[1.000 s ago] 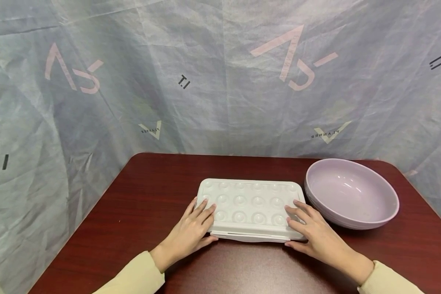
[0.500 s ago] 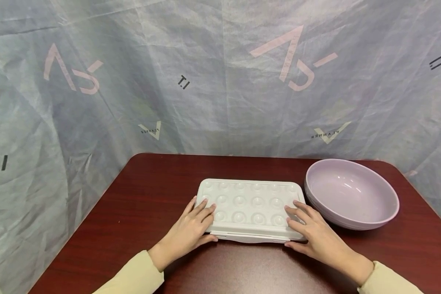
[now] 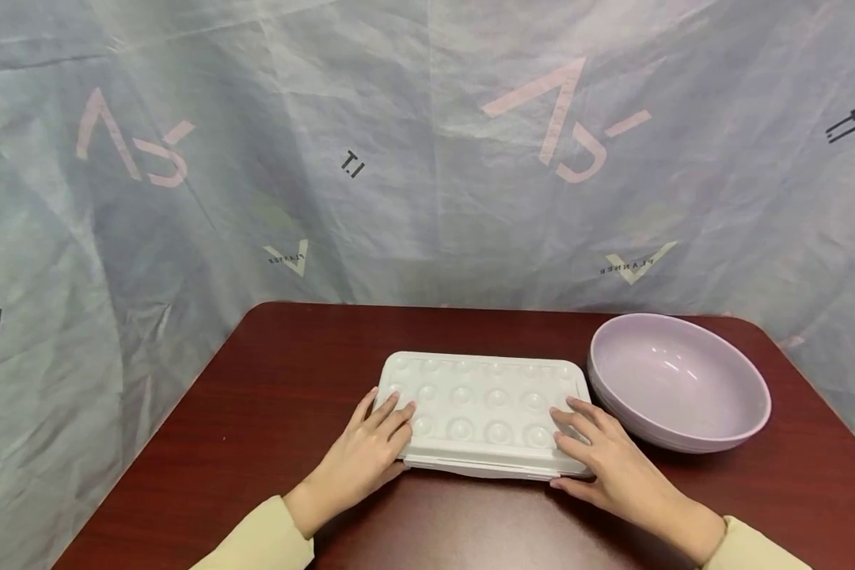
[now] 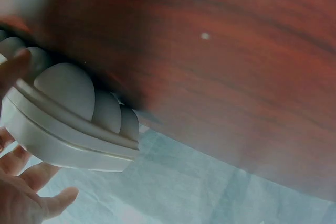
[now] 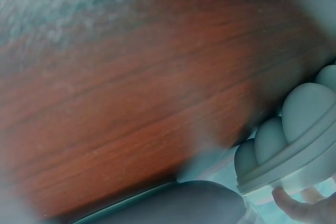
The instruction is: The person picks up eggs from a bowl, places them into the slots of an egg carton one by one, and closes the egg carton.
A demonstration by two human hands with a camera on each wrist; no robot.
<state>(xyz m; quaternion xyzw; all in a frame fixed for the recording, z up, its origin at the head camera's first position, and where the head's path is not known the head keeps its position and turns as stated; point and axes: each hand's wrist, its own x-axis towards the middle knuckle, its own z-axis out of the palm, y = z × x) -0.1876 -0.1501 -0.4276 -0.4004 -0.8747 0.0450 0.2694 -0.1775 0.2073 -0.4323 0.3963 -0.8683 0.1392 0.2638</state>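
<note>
White plastic egg box (image 3: 480,412), one, lid closed, lies at table centre on the dark red table (image 3: 271,380). Lid dimples: three rows; six count clearly in the far row. Left hand (image 3: 366,455) at the box's 8 o'clock corner, fingers straight on the lid, thumb against the front edge. Right hand (image 3: 602,463) at the 4 o'clock corner, laid likewise; neither is clenched. One lilac bowl (image 3: 684,388) sits at 3 o'clock, just beside the box. Two pale yellow sleeves (image 3: 256,538).

White dimpled plastic egg tray (image 3: 480,404), pale lilac round bowl (image 3: 677,388), dark red wood-grain table (image 3: 285,380), cream sleeves (image 3: 256,542), grey-blue backdrop (image 3: 427,158) with pink marks
</note>
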